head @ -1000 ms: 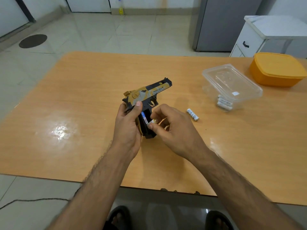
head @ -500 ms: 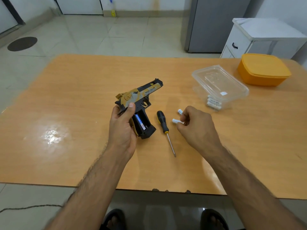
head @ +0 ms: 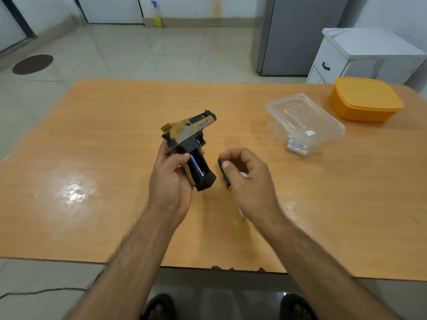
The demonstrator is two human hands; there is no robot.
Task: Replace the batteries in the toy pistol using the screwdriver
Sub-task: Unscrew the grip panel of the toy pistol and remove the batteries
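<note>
My left hand grips the black and gold toy pistol by its handle, barrel pointing away and to the right. The handle's battery bay is open and a blue battery lies inside. My right hand hovers with curled fingers over the black and yellow screwdriver, which lies on the table; its shaft tip pokes out below the hand. The thumb is at the screwdriver's handle, and I cannot tell whether it grips it. A white battery end shows under the curled fingers.
A clear plastic box with several white batteries stands to the right on the wooden table. An orange lidded container sits behind it. The table's near edge runs above my feet.
My right hand pulled a battery out of the pistol's handle, carried it right to the table by the screwdriver, then moved back left over the screwdriver handle. The left hand kept holding the pistol.
</note>
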